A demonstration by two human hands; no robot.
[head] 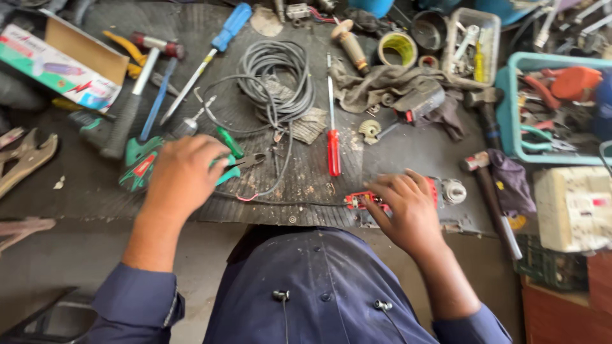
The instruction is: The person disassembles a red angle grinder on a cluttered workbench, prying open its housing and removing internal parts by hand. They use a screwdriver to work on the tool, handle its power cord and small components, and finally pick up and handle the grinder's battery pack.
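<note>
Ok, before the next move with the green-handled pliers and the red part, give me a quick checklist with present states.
1. Left hand on the green-handled pliers: ok.
2. Right hand on the red plastic tool part: ok.
3. Thin black wire reaches the red part: ok.
4. Wire seated in part: cannot tell, fingers hide it.
5. Red-handled screwdriver lies clear between hands: ok.
6. Pliers' jaws open or shut: cannot tell.

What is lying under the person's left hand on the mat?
Under the left hand lie green-handled pliers; only their handles and dark jaws show. The middle of the handles is covered by the fingers, so the grip cannot be seen.
</note>
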